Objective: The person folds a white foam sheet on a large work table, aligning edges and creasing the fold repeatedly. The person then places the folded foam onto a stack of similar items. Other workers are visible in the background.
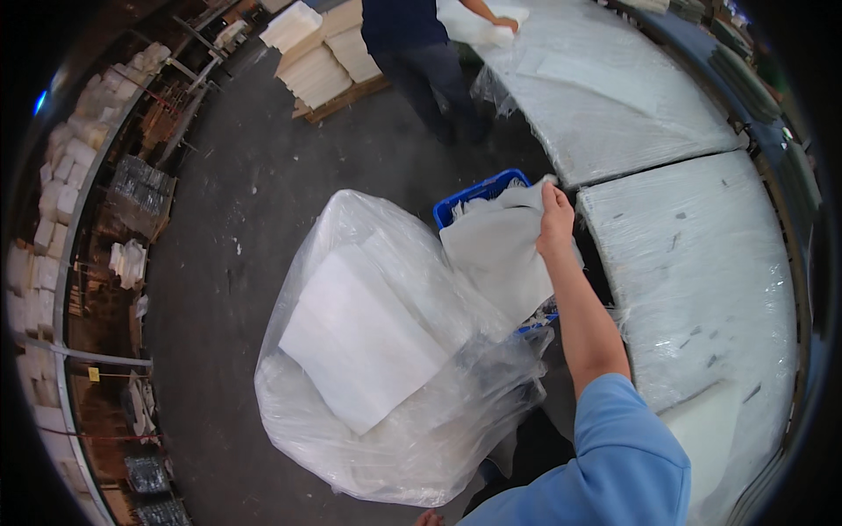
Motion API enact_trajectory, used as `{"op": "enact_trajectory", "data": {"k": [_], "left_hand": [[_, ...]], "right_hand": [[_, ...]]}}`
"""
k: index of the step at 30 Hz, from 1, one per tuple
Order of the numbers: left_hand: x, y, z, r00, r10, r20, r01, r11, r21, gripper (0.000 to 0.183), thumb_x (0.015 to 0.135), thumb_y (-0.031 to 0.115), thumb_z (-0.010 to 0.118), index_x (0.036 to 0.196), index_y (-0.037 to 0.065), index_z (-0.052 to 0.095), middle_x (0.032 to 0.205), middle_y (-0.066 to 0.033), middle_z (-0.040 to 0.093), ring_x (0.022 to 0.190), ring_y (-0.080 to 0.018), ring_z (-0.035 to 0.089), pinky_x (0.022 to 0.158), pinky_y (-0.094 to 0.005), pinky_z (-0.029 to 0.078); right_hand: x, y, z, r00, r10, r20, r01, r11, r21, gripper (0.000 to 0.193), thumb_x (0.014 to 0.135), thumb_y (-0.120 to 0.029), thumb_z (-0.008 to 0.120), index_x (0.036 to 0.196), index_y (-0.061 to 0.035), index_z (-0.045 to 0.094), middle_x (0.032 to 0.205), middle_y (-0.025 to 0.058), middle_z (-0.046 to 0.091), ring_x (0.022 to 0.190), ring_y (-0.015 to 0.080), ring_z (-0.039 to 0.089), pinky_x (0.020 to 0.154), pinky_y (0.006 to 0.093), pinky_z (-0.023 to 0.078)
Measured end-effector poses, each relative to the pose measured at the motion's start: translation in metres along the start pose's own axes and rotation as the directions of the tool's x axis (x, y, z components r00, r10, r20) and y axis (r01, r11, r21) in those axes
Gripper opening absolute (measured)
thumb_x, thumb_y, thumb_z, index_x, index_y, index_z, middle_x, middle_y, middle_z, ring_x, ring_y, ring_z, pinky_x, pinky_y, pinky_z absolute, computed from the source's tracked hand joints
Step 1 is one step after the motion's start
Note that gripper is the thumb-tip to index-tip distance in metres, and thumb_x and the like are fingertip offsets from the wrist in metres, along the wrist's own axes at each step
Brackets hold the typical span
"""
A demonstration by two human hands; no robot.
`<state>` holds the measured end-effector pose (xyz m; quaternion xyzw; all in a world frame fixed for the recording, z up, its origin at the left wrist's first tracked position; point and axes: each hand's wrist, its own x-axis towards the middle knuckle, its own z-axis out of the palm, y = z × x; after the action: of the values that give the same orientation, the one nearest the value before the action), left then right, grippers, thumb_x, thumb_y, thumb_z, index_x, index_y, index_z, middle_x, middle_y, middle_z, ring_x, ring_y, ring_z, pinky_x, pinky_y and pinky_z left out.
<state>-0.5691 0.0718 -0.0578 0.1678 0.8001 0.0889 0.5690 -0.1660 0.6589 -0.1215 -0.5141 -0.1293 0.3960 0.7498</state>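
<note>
White sheet [500, 254] hangs lengthwise downward (over blue crate [478, 195]); right hand [555, 217] grip pinching top edge.

1. We see a dark grey concrete floor [254, 184] at center.
2. At three o'clock, plastic-wrapped tables [693, 263].
3. At nine o'clock, metal shelving [79, 228].
4. At twelve o'clock, a stacked pallet [329, 66].

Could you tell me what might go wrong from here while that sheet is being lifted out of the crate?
The right hand pinches only a top corner of the white sheet, so it could slip or drag its lower edge over the blue crate. The clear bag slumps with no hand seen holding its mouth; it may sag shut or tip.
</note>
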Motion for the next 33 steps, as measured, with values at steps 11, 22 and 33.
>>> {"op": "enact_trajectory", "data": {"k": [11,22,33], "left_hand": [[0.090,0.027,-0.031,0.773,0.498,0.393,-0.478,0.864,-0.155,0.052,0.106,0.033,0.062,0.151,0.007,0.052,0.131,-0.0136,0.070,0.110,-0.0214,0.069,0.093,-0.0328,0.053],[0.012,0.001,-0.023,0.387,0.482,0.786,-0.154,0.874,-0.461,0.070,0.096,0.048,0.074,0.154,0.016,0.049,0.148,-0.0066,0.059,0.132,-0.0217,0.058,0.107,-0.0392,0.048],[-0.061,-0.047,-0.013,0.195,0.455,0.869,0.152,0.861,-0.485,0.045,0.102,0.036,0.061,0.138,0.009,0.064,0.137,-0.0080,0.069,0.126,-0.0243,0.067,0.105,-0.0373,0.055]], "right_hand": [[-0.347,-0.218,-0.055,0.697,0.194,0.690,0.157,0.898,-0.412,0.024,0.103,-0.026,0.068,0.104,-0.0034,0.076,0.089,-0.0050,0.069,0.081,0.0038,0.057,0.072,0.0240,0.046],[-0.569,-0.358,-0.209,0.883,-0.028,0.468,0.062,0.996,-0.057,0.023,0.100,-0.025,0.069,0.103,-0.0025,0.072,0.092,0.0028,0.073,0.081,0.0113,0.068,0.074,0.0290,0.055],[-0.646,-0.355,-0.429,0.975,-0.181,-0.131,0.190,0.980,0.061,0.026,0.105,-0.026,0.060,0.107,-0.0021,0.068,0.099,0.0095,0.073,0.086,0.0229,0.071,0.077,0.0349,0.059]]}}
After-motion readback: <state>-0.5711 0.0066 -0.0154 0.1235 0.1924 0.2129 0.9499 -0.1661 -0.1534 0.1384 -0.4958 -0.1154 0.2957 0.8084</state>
